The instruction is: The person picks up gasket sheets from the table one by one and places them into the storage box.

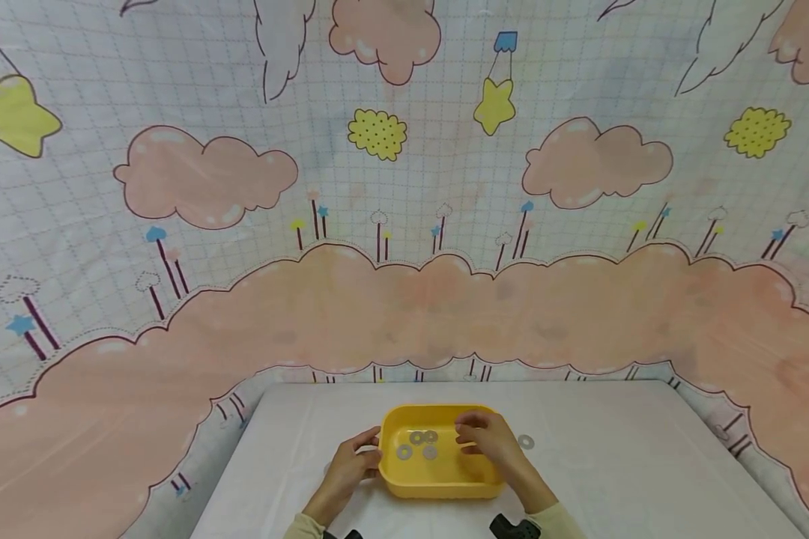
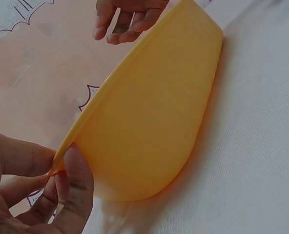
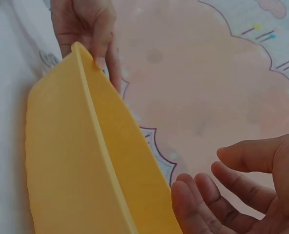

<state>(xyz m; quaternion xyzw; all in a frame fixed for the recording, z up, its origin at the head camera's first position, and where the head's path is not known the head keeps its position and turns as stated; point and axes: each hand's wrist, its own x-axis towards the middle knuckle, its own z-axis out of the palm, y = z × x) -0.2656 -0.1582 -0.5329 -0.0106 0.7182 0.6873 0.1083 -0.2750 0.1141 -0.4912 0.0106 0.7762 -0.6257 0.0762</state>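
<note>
A yellow plastic tray [image 1: 445, 490] stands on the white table. My left hand [image 1: 348, 466] pinches the tray's left rim, with the thumb outside the wall, as the left wrist view shows. Inside lie several flat grey rings like washers [image 1: 404, 452], grouped in the left half. My right hand [image 1: 494, 440] hovers over the tray's right side; in the right wrist view its fingers [image 3: 210, 195] are loosely bent and apart, with nothing between them. Part of the tray's floor is hidden beneath that hand.
One more grey ring [image 1: 526, 442] lies on the table just right of the tray. White cloth covers the table [image 1: 620, 457]. Behind it hangs a backdrop [image 1: 411, 314] printed with clouds and stars.
</note>
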